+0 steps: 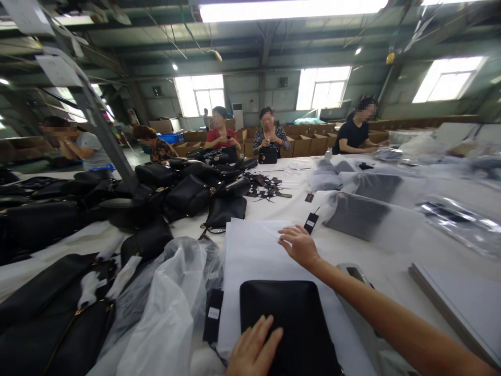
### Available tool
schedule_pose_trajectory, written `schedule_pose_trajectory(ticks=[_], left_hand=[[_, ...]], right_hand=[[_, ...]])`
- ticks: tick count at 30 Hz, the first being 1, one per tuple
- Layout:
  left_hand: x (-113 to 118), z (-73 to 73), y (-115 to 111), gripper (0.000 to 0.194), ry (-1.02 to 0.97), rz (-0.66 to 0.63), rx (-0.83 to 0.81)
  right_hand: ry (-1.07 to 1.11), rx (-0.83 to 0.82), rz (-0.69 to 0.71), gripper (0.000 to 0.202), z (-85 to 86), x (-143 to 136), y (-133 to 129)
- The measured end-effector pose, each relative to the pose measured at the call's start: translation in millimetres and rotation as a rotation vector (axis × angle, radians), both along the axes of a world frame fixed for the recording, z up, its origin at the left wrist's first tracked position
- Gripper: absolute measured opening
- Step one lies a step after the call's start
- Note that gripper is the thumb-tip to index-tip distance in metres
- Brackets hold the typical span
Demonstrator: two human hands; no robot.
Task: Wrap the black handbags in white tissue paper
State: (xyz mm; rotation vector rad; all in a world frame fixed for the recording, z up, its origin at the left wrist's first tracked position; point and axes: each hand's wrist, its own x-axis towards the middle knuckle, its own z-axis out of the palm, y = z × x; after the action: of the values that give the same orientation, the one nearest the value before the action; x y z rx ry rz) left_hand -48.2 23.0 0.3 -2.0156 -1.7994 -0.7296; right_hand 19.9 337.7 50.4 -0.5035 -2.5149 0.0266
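Observation:
A black bag (293,318) lies flat on a stack of white paper sheets (250,245) in front of me. My left hand (256,347) rests on the bag's lower left part, fingers spread and holding nothing. Farther out, my right hand (299,245) is over the upper right part of the sheets, its fingertips at the top sheet; whether they pinch it is unclear. Just beyond that hand lies a black tag (311,223) with a white label. Another black tag (213,316) sits left of the bag.
Black bags (188,193) are piled at the left, with clear plastic (168,297) nearer. Wrapped bags (356,216) and a paper stack (462,308) are at the right. Small dark tags (266,187) lie mid-table. Several people work across the table.

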Motion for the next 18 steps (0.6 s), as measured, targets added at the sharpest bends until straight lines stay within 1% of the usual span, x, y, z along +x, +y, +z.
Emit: schedule_pose_trajectory(ticks=[1,3,4,6,7,8,9,10,12,14,16,18], left_hand=[[-5.7,16.0,1.7,0.055,-0.064,0.026,-0.057],[-13.0,51.5,10.6,0.057,-0.138,0.189,-0.058],[-14.8,69.5,17.6,0.058,-0.122,0.251,-0.012],[-15.6,101.7,33.9,0.063,-0.033,0.324,0.038],[-15.2,114.5,41.6,0.067,0.003,0.348,0.046],[-14.4,124.3,47.9,0.069,0.035,0.355,0.041],[-13.3,130.8,52.1,0.069,0.056,0.344,0.024],[-11.8,134.0,53.8,0.064,0.067,0.321,0.0],[-7.3,131.1,49.4,0.046,0.071,0.256,-0.071],[-0.8,118.6,36.7,0.032,0.067,0.195,-0.135],[6.8,101.2,20.0,0.03,0.061,0.15,-0.176],[13.0,83.2,3.4,0.031,0.053,0.114,-0.2]], right_hand=[[0.037,0.038,0.042,0.016,7.1,10.3,-10.7],[0.085,0.119,0.119,0.016,20.2,33.1,-35.8],[0.087,0.152,0.147,0.017,25.6,45.2,-49.6],[0.074,0.204,0.188,0.02,33.5,69.3,-77.8],[0.065,0.222,0.203,0.022,35.7,81.1,-91.3],[0.053,0.235,0.217,0.022,36.7,92.6,-104.0],[0.04,0.242,0.231,0.022,36.6,103.6,-115.6],[0.03,0.243,0.24,0.022,35.9,114.1,-125.9],[0.018,0.232,0.24,0.021,33.4,132.8,-142.6],[0.018,0.213,0.206,0.028,31.6,146.3,-154.8],[-0.005,0.187,0.16,0.044,30.9,153.1,-163.8],[-0.07,0.143,0.153,0.06,29.5,153.2,-170.7]])
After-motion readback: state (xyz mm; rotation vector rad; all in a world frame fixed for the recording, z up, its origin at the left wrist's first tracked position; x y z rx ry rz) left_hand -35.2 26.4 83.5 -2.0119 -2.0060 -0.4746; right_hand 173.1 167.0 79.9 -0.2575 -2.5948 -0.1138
